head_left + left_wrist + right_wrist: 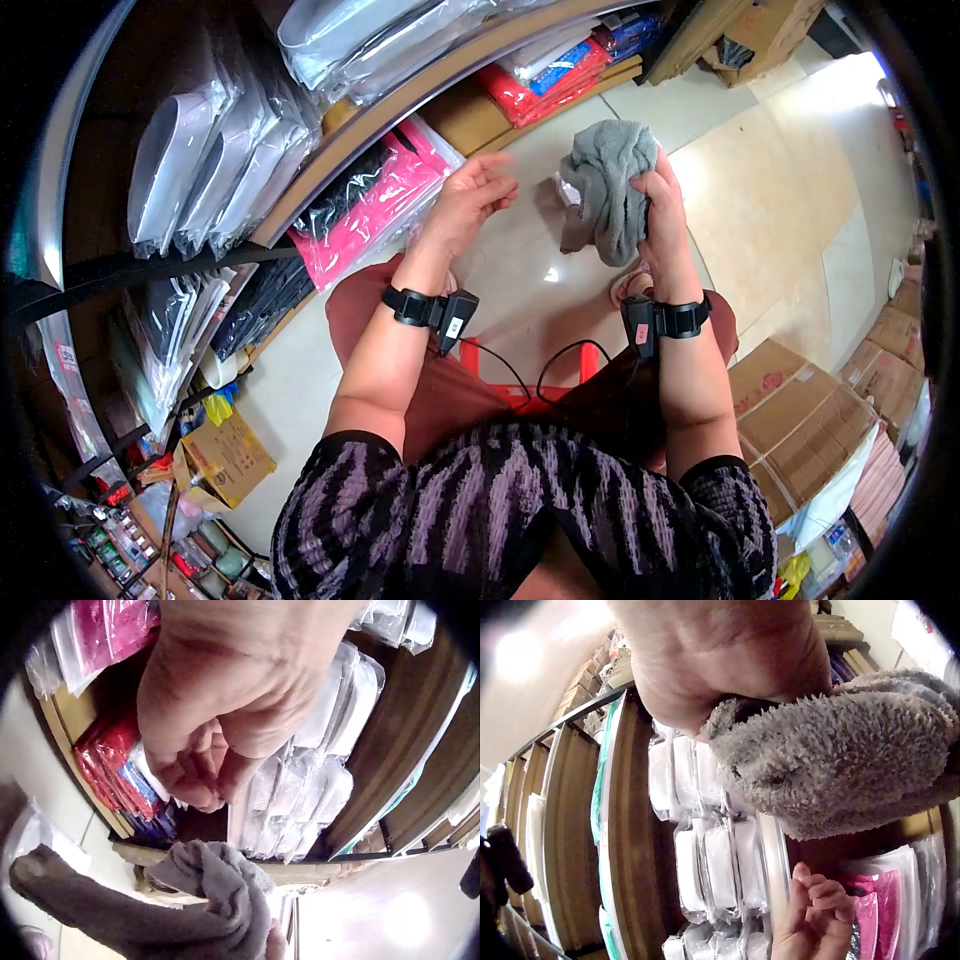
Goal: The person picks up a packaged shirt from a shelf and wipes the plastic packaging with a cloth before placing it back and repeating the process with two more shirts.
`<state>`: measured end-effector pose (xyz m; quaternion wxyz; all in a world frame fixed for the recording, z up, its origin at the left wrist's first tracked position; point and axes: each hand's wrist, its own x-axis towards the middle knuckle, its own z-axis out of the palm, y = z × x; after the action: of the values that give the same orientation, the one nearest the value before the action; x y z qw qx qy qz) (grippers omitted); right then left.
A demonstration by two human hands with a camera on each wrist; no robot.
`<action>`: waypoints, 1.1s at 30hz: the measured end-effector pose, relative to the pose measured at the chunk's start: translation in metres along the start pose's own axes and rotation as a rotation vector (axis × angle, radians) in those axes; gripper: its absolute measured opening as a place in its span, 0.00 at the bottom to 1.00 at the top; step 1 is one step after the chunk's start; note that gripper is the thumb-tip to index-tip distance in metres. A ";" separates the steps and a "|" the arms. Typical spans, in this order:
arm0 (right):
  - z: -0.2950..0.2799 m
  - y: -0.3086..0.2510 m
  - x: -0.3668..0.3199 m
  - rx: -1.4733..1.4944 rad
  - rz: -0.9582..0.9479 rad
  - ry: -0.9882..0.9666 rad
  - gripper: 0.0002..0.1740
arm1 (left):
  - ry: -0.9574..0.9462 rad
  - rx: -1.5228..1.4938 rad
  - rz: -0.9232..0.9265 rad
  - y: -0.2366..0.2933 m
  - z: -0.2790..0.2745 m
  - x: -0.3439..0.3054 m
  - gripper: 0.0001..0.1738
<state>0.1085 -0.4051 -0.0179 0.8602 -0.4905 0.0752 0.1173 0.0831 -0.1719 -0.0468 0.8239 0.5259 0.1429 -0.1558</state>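
A fluffy grey cloth [612,190] hangs bunched in the right hand [665,218], whose thumb and fingers grip its right side. In the left wrist view, one end of the cloth [214,904] sticks out to the left. The right wrist view has the cloth [840,761] beneath the palm [727,660], which hides most of the gripping fingers. Apart from the cloth, to its left, the left hand [468,205] is raised with fingers loosely bent and holds nothing visible. Those bent fingers [199,769] also show in the left wrist view.
Shelves with plastic-wrapped white items [180,165] stand at the left, a pink package [375,205] and red packages [540,95] lower down. Cardboard boxes [800,420] are at the right, an open carton [228,455] at lower left. A red stool [588,362] shows between the legs.
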 end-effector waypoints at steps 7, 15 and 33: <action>0.004 0.001 0.000 0.005 -0.021 0.026 0.30 | -0.271 -0.151 -0.063 -0.009 -0.025 0.008 0.08; 0.002 0.001 -0.001 0.022 -0.021 0.008 0.30 | -0.080 -0.062 -0.026 -0.006 -0.001 -0.001 0.07; -0.012 -0.001 0.003 0.005 -0.043 -0.017 0.30 | -0.115 0.122 -0.064 -0.016 -0.010 -0.001 0.14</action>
<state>0.1114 -0.4152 -0.0236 0.8644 -0.4888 0.0575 0.1028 0.0751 -0.1690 -0.0636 0.7919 0.5603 0.1021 -0.2202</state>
